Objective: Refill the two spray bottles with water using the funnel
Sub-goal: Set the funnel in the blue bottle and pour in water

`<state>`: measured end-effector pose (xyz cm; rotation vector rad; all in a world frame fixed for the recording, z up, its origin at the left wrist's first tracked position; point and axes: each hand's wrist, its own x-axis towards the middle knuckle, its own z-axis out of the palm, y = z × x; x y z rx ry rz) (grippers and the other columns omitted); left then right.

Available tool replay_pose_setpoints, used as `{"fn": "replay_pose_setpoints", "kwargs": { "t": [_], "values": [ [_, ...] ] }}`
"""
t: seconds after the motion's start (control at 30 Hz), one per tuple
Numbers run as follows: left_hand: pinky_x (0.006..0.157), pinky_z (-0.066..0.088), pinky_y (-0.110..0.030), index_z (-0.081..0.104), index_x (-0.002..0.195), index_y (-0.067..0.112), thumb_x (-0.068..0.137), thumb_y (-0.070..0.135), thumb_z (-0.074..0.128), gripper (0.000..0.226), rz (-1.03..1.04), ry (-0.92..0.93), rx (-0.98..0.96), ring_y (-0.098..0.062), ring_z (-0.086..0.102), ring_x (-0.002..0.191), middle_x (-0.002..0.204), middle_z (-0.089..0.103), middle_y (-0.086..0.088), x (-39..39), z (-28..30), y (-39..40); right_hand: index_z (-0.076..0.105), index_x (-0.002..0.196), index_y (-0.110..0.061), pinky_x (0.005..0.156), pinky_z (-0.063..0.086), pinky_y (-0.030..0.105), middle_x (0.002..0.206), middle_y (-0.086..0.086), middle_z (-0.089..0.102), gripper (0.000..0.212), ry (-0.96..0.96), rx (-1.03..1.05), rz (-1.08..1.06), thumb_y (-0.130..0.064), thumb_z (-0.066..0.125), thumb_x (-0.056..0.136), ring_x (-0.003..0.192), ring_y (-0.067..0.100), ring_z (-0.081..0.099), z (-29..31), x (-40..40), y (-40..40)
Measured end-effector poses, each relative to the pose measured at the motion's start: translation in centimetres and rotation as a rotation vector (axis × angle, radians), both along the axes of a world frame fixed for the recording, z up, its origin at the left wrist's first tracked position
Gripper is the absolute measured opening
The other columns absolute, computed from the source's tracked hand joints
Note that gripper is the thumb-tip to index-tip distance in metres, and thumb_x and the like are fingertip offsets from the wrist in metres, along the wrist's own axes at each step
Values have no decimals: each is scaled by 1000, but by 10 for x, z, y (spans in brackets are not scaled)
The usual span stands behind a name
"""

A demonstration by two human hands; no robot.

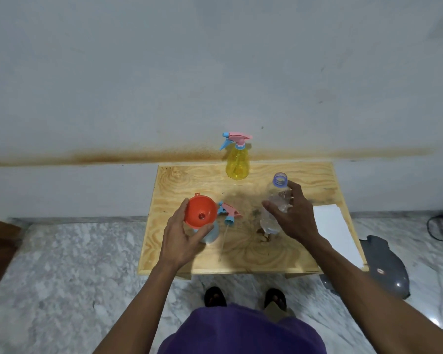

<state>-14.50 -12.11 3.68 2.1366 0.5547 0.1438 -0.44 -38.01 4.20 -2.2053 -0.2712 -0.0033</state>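
The orange funnel (201, 212) sits in the open neck of a pale blue spray bottle (211, 233) at the near left of the wooden table (243, 249), its wide mouth tipped toward the camera. The left hand (182, 236) curls round this pair, fingers along the funnel's left rim and thumb across the bottle below it. Just right of the funnel lies the bottle's removed pink-and-blue trigger head (228, 213), flat on the wood, its thin dip tube (223, 241) trailing toward the near edge. Further right, the right hand (296, 215) grips a clear plastic water bottle (275, 205) round its middle; the bottle leans with its uncapped, blue-ringed mouth pointing far and slightly right. At the far edge stands a yellow spray bottle (237, 163), upright, its trigger head still screwed on. A white sheet (335, 231) covers the table's right side. Beyond the table rises a pale wall (215, 72) with a rusty stain band, and marbled floor (62, 277) lies around it, with a grey object (384, 264) on the right.
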Motion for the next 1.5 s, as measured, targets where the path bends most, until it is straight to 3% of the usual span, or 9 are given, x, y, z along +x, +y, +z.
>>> {"fn": "replay_pose_setpoints", "kwargs": {
  "t": [0.17, 0.3, 0.47, 0.87, 1.1, 1.17, 1.3, 1.37, 1.5],
  "values": [
    [107, 42, -40, 31, 155, 24, 70, 68, 72, 104, 8, 2, -4, -18, 44, 134, 148, 49, 0, 0, 3, -1, 45, 128, -23, 78, 52, 34, 109, -1, 67, 76, 61, 43, -145, -48, 85, 70, 96, 19, 64, -17, 7, -8],
    [108, 44, -44, 31, 154, 25, 75, 53, 79, 97, 20, 9, -17, -18, 46, 135, 148, 48, 2, 0, 4, -2, 45, 128, -21, 79, 48, 30, 111, 0, 67, 75, 87, 66, -170, -43, 86, 70, 98, 19, 63, -20, 12, -11],
    [107, 46, -47, 31, 153, 31, 71, 64, 74, 99, 25, 19, -23, -15, 47, 133, 147, 49, 5, 0, 4, -1, 45, 129, -17, 79, 44, 27, 106, -3, 63, 75, 106, 90, -202, -38, 87, 71, 95, 15, 60, -18, 12, -12],
    [110, 45, -45, 38, 151, 25, 71, 43, 88, 96, 101, -7, -67, -12, 49, 132, 143, 54, 0, 2, 4, -4, 43, 131, -20, 80, 40, 24, 107, -7, 58, 77, 143, 113, -207, -34, 89, 70, 96, 13, 56, -13, 9, -10],
    [104, 50, -49, 40, 150, 30, 60, 66, 81, 105, 191, -47, -77, -17, 56, 128, 141, 57, 3, 1, 11, -11, 42, 129, -26, 80, 41, 26, 107, -6, 60, 76, 173, 123, -189, -39, 88, 70, 98, 14, 58, -13, 9, -13],
    [100, 53, -45, 44, 144, 31, 57, 64, 82, 100, 243, -107, -56, -16, 61, 118, 131, 60, 8, 4, 25, -18, 42, 128, -25, 77, 40, 23, 103, -9, 59, 74, 181, 128, -184, -38, 87, 70, 95, 13, 58, -11, 10, -13],
    [88, 52, -24, 52, 135, 27, 56, 64, 84, 93, 239, -203, -22, -7, 64, 105, 119, 62, 13, 23, 61, -45, 43, 126, -26, 70, 37, 11, 104, -11, 61, 73, 198, 134, -168, -37, 87, 69, 94, 11, 58, -8, 11, -16],
    [86, 49, -15, 53, 138, 23, 59, 58, 89, 94, 173, -144, -54, -4, 63, 103, 119, 62, 11, 39, 66, -63, 43, 126, -29, 71, 37, 9, 109, -9, 63, 73, 205, 127, -135, -38, 87, 69, 96, 10, 59, -8, 12, -20],
    [83, 52, -20, 60, 131, 20, 66, 47, 89, 76, 136, 77, -140, -11, 67, 93, 108, 69, 9, 66, 34, -104, 45, 129, -27, 73, 35, 6, 114, -6, 63, 73, 198, 85, -53, -38, 86, 70, 100, 11, 59, -10, 16, -32]
  ]
}}
